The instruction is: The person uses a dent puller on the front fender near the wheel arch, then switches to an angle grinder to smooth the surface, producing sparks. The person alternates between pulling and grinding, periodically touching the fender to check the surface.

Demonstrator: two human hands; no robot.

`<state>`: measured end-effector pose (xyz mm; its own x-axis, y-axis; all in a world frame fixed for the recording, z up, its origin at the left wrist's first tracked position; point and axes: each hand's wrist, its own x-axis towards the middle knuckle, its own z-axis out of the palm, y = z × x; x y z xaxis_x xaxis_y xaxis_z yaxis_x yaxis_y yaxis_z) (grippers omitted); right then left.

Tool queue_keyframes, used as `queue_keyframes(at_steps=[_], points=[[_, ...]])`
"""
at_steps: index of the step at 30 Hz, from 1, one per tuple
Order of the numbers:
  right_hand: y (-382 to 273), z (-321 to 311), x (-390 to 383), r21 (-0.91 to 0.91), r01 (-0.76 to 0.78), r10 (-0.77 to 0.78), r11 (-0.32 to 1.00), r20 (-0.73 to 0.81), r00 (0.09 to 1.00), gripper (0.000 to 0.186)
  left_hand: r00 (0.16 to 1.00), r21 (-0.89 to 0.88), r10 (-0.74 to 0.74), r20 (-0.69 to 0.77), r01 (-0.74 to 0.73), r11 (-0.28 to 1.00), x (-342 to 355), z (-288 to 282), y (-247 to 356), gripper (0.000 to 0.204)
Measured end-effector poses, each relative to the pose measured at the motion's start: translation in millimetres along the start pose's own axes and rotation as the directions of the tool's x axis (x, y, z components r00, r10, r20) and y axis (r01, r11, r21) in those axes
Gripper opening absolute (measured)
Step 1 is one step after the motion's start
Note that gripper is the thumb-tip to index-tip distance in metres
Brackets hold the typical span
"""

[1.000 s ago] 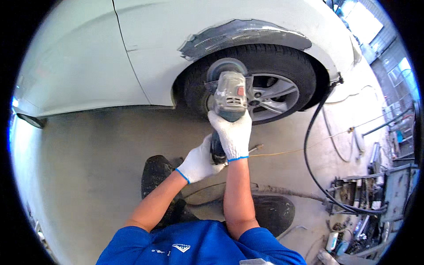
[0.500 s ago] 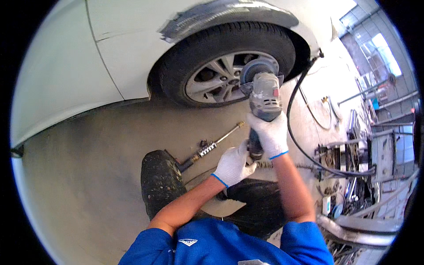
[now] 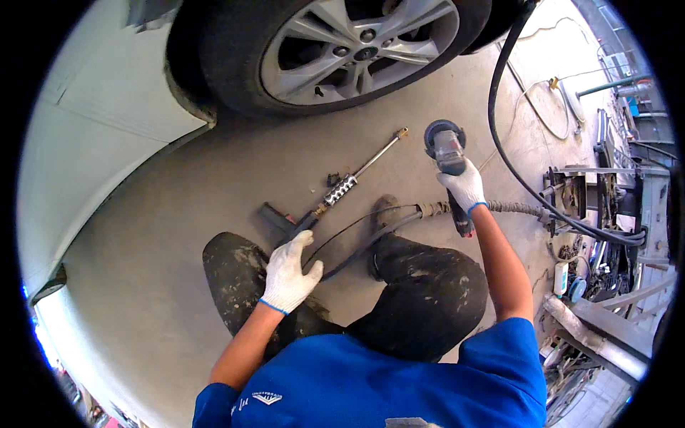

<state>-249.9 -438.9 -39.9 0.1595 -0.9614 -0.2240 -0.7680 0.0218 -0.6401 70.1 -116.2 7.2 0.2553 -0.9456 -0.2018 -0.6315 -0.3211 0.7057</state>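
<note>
My right hand (image 3: 467,187), in a white knit glove, is closed round the body of an angle grinder (image 3: 449,151). The grinder is over the floor, its round disc toward the car and its dark rear end below my palm. My left hand (image 3: 291,272), gloved alike, is above my left knee with thumb and fingers apart. Just past its fingertips lies a slide-hammer dent puller (image 3: 341,191) with a black grip, ribbed silver weight and thin rod ending in a brass-coloured tip. Whether the fingers touch its rear end, I cannot tell.
The white car's wheel (image 3: 364,53) is at the top, its body panel (image 3: 121,107) on the left. A black hose (image 3: 499,135) hangs down the right side. A wrapped cable (image 3: 510,207) runs behind the grinder toward a metal rack (image 3: 571,192). A white bottle (image 3: 561,277) stands by parts.
The grinder has come down from in front of the wheel, held by my right hand alone. My left hand has let go of it and moved left toward the dent puller. The view has shifted lower.
</note>
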Motion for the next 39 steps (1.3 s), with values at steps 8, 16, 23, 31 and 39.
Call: queue_keyframes(at_steps=[8,16,23,31,39], points=[[79.5,82.7,114.0,0.127,-0.259,0.25,0.958,0.082,0.965,0.047,0.991,0.13,-0.135,0.024,0.13,0.983,0.6,10.4,-1.5,0.065],[142.2,117.8,206.8,0.342,-0.41,0.447,0.846,-0.034,0.894,0.06,0.975,0.204,-0.222,-0.009,0.219,0.954,2.3,7.5,-9.5,0.064],[126.5,116.3,242.8,0.328,-0.388,0.488,0.861,-0.322,0.811,0.06,0.97,0.28,-0.237,0.052,0.214,0.936,20.0,12.4,10.2,0.064],[79.5,98.2,78.4,0.216,0.095,-0.042,0.972,-0.235,0.971,0.03,0.839,0.725,0.469,-0.275,-0.14,0.675,109.8,-137.9,67.4,0.078],[97.4,168.3,-100.9,0.338,-0.087,-0.048,0.937,0.372,0.927,0.017,0.449,0.995,0.887,0.105,-0.049,-0.092,210.3,-336.5,206.4,0.089]])
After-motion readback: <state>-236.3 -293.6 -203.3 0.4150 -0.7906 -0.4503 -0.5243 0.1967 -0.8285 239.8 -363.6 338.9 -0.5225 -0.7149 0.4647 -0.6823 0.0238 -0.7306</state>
